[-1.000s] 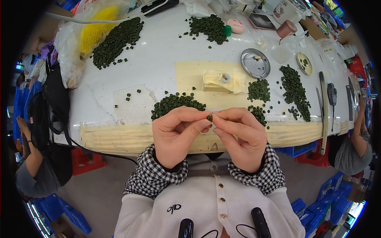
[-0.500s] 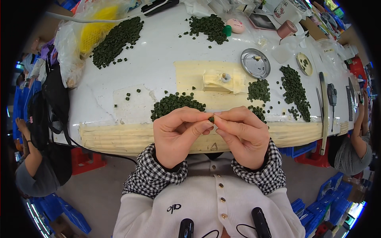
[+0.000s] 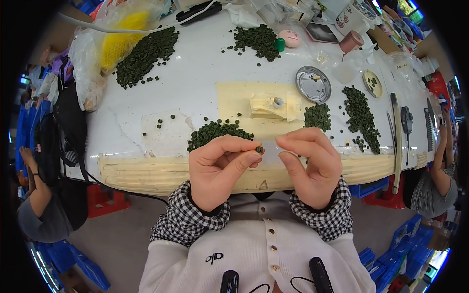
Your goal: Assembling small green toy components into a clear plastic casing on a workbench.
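Between the thumb and forefinger of my left hand (image 3: 217,166) is a small dark green round piece (image 3: 259,150), mostly bare at the fingertips. My right hand (image 3: 315,163) is just to the right of it, thumb and forefinger parted, with nothing visible between them. Just beyond my left hand lies a heap of similar green pieces (image 3: 217,133). Past my right hand is a flatter green pile (image 3: 317,117). A tape-wrapped block (image 3: 273,107) with a small whitish knob on top sits beyond both hands.
More green heaps lie at far left (image 3: 146,56), far middle (image 3: 256,41) and right (image 3: 361,119). A round metal lid (image 3: 313,84) and a cream dish (image 3: 373,83) stand at the back right. Long tools, including a screwdriver (image 3: 407,122), lie at the right edge. Other people sit at both sides.
My right hand has moved right, away from the left, and its thumb and forefinger have parted. The green piece, earlier between both hands' fingertips, stays in my left hand.
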`<state>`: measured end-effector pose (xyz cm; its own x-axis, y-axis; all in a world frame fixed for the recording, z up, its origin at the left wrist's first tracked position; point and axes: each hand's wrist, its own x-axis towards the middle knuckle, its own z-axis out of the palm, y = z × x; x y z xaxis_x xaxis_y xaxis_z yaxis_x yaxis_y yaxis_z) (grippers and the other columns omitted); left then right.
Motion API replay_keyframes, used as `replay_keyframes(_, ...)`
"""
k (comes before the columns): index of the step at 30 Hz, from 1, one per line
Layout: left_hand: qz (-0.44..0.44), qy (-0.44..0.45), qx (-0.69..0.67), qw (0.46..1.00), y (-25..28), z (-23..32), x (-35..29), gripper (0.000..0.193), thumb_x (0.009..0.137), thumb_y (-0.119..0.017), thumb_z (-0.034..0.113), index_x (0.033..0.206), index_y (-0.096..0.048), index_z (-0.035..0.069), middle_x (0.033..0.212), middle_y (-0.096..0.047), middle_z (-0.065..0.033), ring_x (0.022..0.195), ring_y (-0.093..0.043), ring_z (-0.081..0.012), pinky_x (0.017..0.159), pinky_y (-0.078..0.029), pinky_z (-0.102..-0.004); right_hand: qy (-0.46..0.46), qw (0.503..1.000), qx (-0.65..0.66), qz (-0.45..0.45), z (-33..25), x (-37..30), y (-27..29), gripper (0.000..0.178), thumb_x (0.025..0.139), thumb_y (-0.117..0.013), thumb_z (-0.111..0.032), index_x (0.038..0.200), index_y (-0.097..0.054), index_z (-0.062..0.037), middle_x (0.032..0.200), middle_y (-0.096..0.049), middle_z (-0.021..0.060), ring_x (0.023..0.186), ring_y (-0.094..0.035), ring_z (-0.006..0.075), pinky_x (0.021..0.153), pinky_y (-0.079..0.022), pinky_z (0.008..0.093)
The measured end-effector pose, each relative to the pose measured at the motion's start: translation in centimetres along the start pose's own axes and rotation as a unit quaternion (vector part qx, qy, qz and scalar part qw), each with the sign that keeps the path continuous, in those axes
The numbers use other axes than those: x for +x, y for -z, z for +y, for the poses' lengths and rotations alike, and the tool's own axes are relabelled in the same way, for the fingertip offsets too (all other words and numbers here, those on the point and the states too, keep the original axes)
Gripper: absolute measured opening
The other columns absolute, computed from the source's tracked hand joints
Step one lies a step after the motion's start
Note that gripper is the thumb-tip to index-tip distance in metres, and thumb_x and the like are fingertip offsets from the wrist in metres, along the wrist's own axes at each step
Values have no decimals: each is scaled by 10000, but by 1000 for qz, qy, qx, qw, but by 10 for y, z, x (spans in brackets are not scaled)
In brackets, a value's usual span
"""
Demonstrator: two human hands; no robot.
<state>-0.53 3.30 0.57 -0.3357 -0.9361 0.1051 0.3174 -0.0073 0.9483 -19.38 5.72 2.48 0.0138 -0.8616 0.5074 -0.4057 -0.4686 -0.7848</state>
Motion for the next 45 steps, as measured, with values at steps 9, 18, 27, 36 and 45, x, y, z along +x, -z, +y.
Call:
replay_keyframes(9, 72, 12, 17, 997, -2, 4, 11, 176, 898, -641, -38, 1072, -653, -62, 946, -689, -101, 837, -656, -127, 771, -539, -243, 86, 959, -270, 29, 15, 52, 6, 187, 750, -743, -39, 929, -689, -37, 830, -600, 74, 792, -562, 260, 684, -469, 351)
replay_keyframes(18, 79, 2, 21, 997, -2, 2, 11, 177, 890, -645, -50, 1066, -660, -54, 950, -686, -92, 837, -654, -122, 765, -536, -235, 104, 959, -260, 30, 21, 56, -1, 143, 735, -751, -34, 859, -680, -37, 815, -608, 71, 782, -568, 249, 659, -471, 344)
replay_keyframes(27, 61, -25, 54, 996, 1, -1, 11, 189, 869, -654, -79, 1055, -674, -52, 961, -662, -102, 845, -645, -125, 741, -525, -229, 115, 993, -10, 1, -4, 49, 8, 126, 847, -700, -25, 935, -621, 21, 871, -653, 113, 742, -629, 237, 665, -498, 296)
replay_keyframes(36, 53, -31, 51, 997, 0, -1, 11, 192, 871, -648, -84, 1058, -674, -50, 964, -659, -100, 845, -633, -124, 730, -516, -229, 52, 995, 82, -36, 1, 42, -8, 102, 890, -651, -11, 965, -591, 22, 873, -631, 111, 700, -655, 200, 632, -534, 269)
replay_keyframes(45, 49, -32, 50, 997, 1, -2, 11, 185, 875, -650, -75, 1057, -674, -50, 961, -660, -99, 847, -630, -120, 726, -514, -226, 35, 993, 28, -107, -8, 44, 1, 152, 982, -552, -114, 1008, -542, 35, 948, -641, 137, 885, -667, 196, 794, -531, 297)
